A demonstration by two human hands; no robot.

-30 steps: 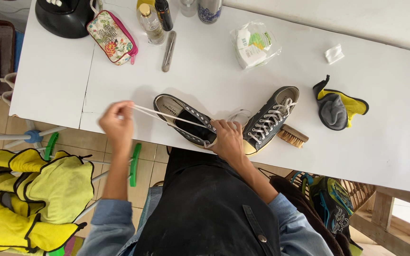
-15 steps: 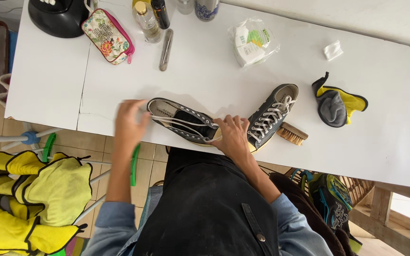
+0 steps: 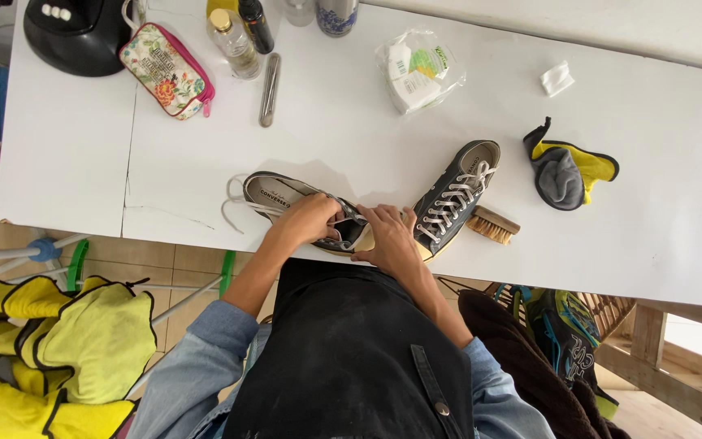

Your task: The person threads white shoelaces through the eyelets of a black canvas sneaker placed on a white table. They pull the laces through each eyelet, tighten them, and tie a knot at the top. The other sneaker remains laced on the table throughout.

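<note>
Far left, below the table edge: yellow cloths w/ black trim (image 3: 50, 349) piled on a rack over the tiled floor. On the white table (image 3: 67, 162), top left corner, a black rounded appliance (image 3: 75, 32); just right of it a floral zip pouch (image 3: 166, 69) w/ pink edging, then a clear bottle w/ gold cap (image 3: 233, 45) and a dark bottle (image 3: 255, 24) beside it, a slim metal tool (image 3: 268, 89) lying below them. At the near edge, approx. centre, the unlaced grey sneaker (image 3: 286, 199) lies on its side, heel to the left, its white lace (image 3: 233, 207) trailing loose off the heel end. Left hand (image 3: 306, 221) rests on top of the shoe's middle, fingers curled down over the upper, gripping it. Right hand (image 3: 387, 236) sits touching the toe end, fingers bent and pinching at the eyelet area; can't tell if it holds lace or just the upper. Just right, touching that hand, the second grey sneaker (image 3: 457, 199), fully laced, toe toward the person. Above it a clear bag of white pads (image 3: 418, 71). Beside the laced shoe's toe a wooden brush (image 3: 493, 225); further right a grey-yellow cloth mitt (image 3: 566, 167), and a small white wad (image 3: 556, 79) near the far edge.
</note>
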